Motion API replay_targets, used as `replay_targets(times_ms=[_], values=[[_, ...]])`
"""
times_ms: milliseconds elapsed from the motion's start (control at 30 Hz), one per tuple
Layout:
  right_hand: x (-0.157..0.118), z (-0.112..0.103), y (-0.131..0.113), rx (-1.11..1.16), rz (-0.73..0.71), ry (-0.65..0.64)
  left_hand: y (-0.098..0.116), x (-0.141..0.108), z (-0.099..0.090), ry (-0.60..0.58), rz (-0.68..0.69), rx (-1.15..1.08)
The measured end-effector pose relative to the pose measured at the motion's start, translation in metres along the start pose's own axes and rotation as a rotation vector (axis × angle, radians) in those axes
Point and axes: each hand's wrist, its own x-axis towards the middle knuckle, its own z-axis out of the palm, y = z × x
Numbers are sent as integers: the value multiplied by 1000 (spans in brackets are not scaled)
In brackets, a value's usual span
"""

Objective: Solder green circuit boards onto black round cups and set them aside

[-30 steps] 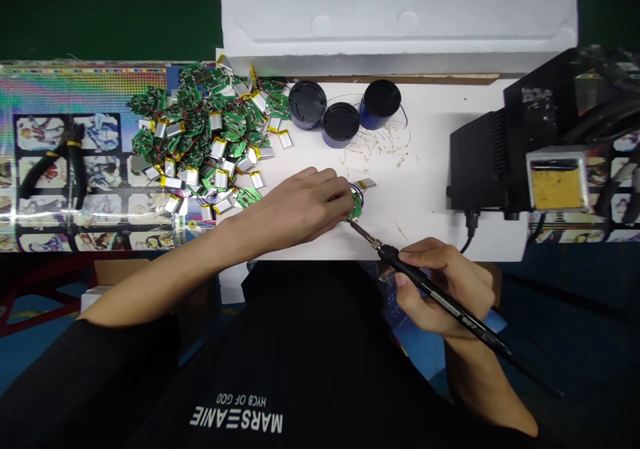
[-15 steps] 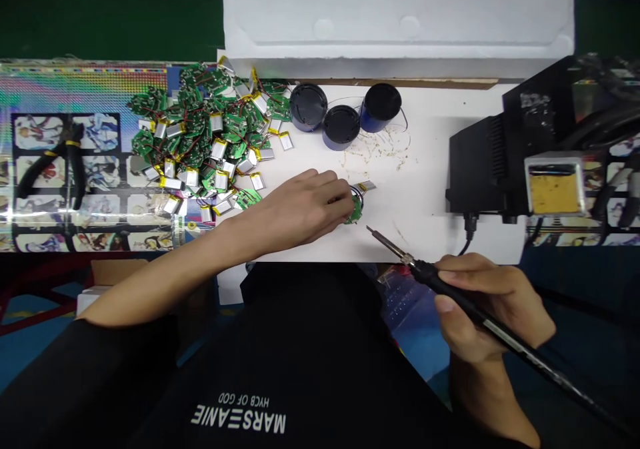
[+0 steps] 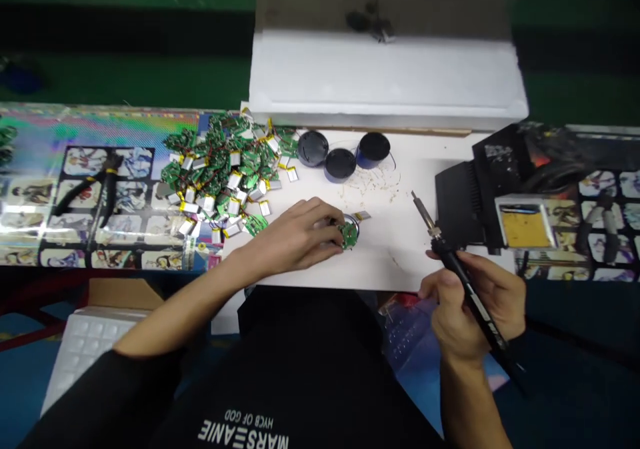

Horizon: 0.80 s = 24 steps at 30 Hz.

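circuit board (image 3: 350,236) near black tubs (image 3: 340,164)

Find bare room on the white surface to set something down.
Free: between the rightmost dark pot and the black boxy unit; also, faint marks aside, the near strip right of the left hand. Crowded: left, under heaped boards and silver cells.
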Motion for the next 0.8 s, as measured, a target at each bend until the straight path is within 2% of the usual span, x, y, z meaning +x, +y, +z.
replay_targets(times_ms=[133,200,267,333,433,533,600,700,800], values=[[0,11,2,78,78,-139,1,-14,26,138,-210,-208],[3,21,4,121,95,-218,2,-17,41,176,-273,-270],[9,34,9,115,54,-259,2,-16,48,201,-303,-316],[18,51,15,55,-57,-285,0,-15,43,205,-316,-375],[33,78,25,-57,-248,-311,-6,-19,11,198,-373,-462],[43,102,34,-132,-364,-328,-20,-33,-41,245,-454,-436],[47,114,39,-183,-403,-356,-37,-44,-77,333,-511,-332],[48,127,46,-234,-444,-378,-77,-52,-120,515,-624,-114],[50,134,53,-243,-462,-364,-134,-50,-145,664,-819,5]])
